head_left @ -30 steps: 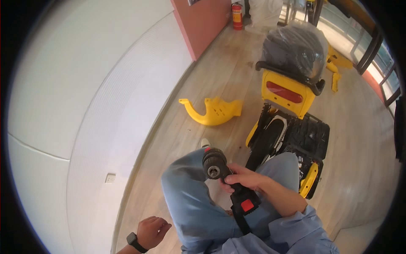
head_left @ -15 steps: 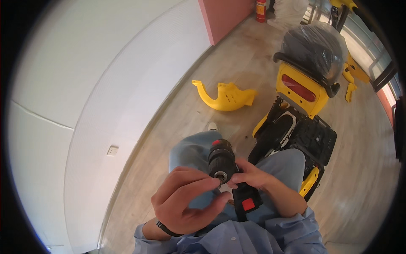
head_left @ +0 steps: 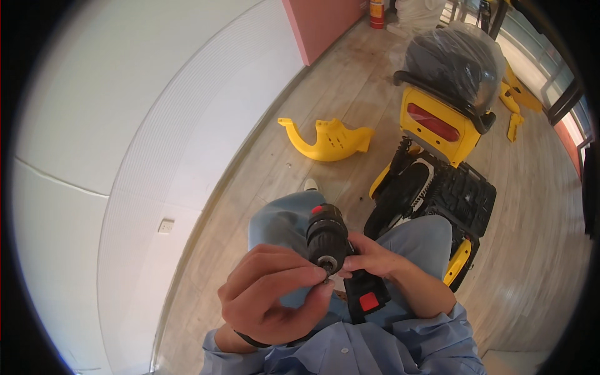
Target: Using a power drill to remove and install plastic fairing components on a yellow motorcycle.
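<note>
both your hands are at the power drill (head_left: 327,230), which lies above your lap between your legs (head_left: 275,215), its barrel's long axis running back toward your body so that the mouth of the chuck (head_left: 325,249) faces you. your left hand (head_left: 265,297) is nearer that mouth, reaching it from the left with thumb and forefinger almost together right at the opening, though whether they pinch a small piece there you cannot tell. your right hand (head_left: 370,256) is wrapped round the handle from the right, just above the battery pack (head_left: 367,302).
</note>
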Demonstrator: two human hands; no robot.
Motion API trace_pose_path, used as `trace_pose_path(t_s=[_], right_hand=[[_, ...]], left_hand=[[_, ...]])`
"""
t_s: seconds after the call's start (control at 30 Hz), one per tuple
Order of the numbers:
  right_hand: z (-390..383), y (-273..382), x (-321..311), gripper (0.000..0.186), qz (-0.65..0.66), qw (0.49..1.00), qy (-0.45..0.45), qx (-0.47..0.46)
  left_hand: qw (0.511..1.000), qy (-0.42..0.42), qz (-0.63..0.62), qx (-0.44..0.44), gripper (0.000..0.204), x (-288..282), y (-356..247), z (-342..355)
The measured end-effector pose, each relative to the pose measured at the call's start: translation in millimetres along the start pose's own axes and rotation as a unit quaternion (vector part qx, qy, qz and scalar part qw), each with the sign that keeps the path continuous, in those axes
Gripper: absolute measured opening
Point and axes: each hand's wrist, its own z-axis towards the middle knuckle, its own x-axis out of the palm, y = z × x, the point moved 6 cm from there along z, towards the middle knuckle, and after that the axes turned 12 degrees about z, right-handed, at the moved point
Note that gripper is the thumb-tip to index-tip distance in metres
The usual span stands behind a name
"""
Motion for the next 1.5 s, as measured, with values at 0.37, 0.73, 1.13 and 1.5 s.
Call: trace_pose_path(t_s=[0.37, 0.73, 1.13, 1.5], right_hand=[[0.9, 1.3, 4.3, 0.026, -0.034, 0.999, -0.017, -0.002], [2.6, -4.2, 2.0, 0.025, -0.041, 0.999, -0.026, 0.015], [1.4, -15.4, 13.4, 0.028, 0.084, 0.993, 0.028, 0.082], [2.4, -23.7, 13.4, 0.031, 0.113, 0.986, 0.059, 0.104]], left_hand=[[0.994, -0.09, -0.065, 0.017, 0.026, -14.4, 1.7, -6.3], [0.985, 0.083, -0.122, -0.085, 0.017, -5.0, 13.2, 2.3], [0.927, 0.134, -0.289, -0.198, 0.01, 10.4, 32.2, 0.2], [0.923, 0.133, -0.292, -0.212, 0.01, 13.6, 32.2, -0.3]])
